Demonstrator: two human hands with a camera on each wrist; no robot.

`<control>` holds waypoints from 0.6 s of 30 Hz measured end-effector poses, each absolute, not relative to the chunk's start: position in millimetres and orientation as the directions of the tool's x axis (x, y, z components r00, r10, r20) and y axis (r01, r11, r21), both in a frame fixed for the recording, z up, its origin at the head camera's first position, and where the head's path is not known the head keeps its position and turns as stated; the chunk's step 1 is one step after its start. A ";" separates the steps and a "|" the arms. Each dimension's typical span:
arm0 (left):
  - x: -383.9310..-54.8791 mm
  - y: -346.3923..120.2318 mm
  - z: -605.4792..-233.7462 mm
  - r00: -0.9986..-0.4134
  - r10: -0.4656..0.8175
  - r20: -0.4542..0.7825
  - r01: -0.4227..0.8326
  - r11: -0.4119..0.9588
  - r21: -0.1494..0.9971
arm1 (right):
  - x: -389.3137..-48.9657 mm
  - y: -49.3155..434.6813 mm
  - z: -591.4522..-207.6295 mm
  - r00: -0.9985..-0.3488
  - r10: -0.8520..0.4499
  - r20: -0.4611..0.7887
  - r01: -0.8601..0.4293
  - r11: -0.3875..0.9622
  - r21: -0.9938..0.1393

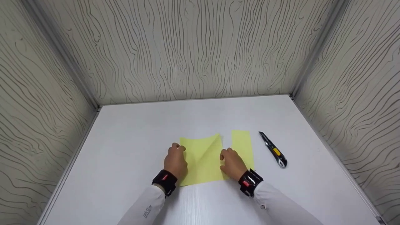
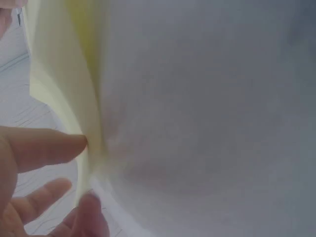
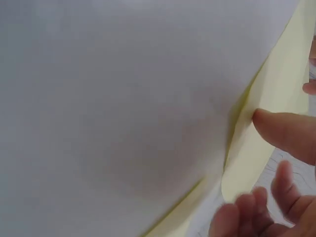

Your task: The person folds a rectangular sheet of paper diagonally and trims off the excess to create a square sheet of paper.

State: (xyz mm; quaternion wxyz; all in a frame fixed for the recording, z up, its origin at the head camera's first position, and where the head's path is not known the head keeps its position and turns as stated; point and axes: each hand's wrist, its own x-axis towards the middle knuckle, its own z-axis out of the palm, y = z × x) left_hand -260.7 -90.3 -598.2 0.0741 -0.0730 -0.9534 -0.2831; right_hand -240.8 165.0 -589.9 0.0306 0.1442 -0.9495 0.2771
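Note:
A square sheet of yellow paper [image 1: 200, 162] lies between both hands, with a diagonal crease running to its raised far right corner. My left hand [image 1: 176, 161] holds its left edge; in the left wrist view the thumb [image 2: 54, 148] presses on the paper, fingers curled at the edge. At the right edge, my right hand [image 1: 232, 164] grips the sheet, its thumb [image 3: 286, 131] on the surface and its fingertips close to the edge in the right wrist view. The sheet bows slightly upward between the hands.
A narrow yellow paper strip [image 1: 242, 142] lies right of the sheet, partly under the right hand and wrist. Farther right is a black and yellow utility knife [image 1: 274, 150]. The white table [image 1: 140, 125] is enclosed by wood-patterned panels [image 1: 193, 50] at the back and sides.

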 end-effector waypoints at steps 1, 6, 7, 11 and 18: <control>-261.1 -89.3 -598.8 -0.972 0.115 0.206 0.208 0.833 0.513 | -241.1 163.1 -590.9 -0.940 -0.301 0.162 -0.341 0.794 -0.503; -265.8 -85.5 -600.0 -0.937 0.240 0.255 0.333 0.838 0.432 | -242.7 153.4 -594.7 -0.860 -0.482 0.166 -0.504 0.753 -0.424; -266.6 -84.9 -599.8 -0.932 0.267 0.247 0.351 0.835 0.424 | -243.5 151.7 -595.2 -0.851 -0.504 0.147 -0.516 0.753 -0.408; -267.8 -82.6 -599.1 -0.913 0.368 0.177 0.408 0.799 0.442 | -247.2 147.0 -598.1 -0.832 -0.551 0.069 -0.536 0.763 -0.361; -260.9 -77.1 -593.1 -0.853 0.502 0.142 0.510 0.748 0.425 | -249.9 144.9 -603.0 -0.807 -0.590 0.003 -0.561 0.765 -0.317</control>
